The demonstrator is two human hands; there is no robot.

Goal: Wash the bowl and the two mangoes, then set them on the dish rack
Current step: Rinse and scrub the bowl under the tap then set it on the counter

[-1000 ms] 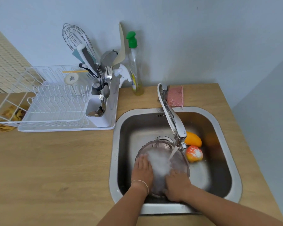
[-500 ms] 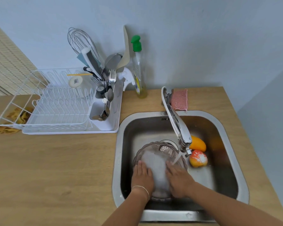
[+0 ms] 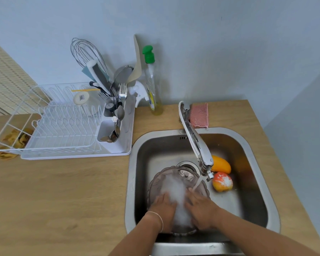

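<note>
A clear greyish bowl (image 3: 162,179) full of white foam lies in the steel sink (image 3: 255,182) under the running faucet (image 3: 198,145). My left hand (image 3: 163,207) holds the bowl's near left side. My right hand (image 3: 201,206) lies flat inside the bowl on the right, fingers spread in the foam where the water stream lands. Two mangoes rest right of the bowl: an orange mango (image 3: 221,164) behind and a red-yellow mango (image 3: 222,182) with suds in front. The white wire dish rack (image 3: 63,126) stands on the counter at the left.
A utensil caddy (image 3: 112,130) with cutlery and a whisk sits at the rack's right end. A soap bottle (image 3: 151,84) with a green pump and a white spray bottle (image 3: 139,93) stand by the wall. A pink sponge (image 3: 199,115) lies behind the faucet. A yellow cloth (image 3: 9,143) lies far left.
My right hand has shifted over the bowl's foamy inside, from the near rim toward the stream. The left hand keeps its hold. The camera has drifted, so the scene sits slightly lower and rightward.
</note>
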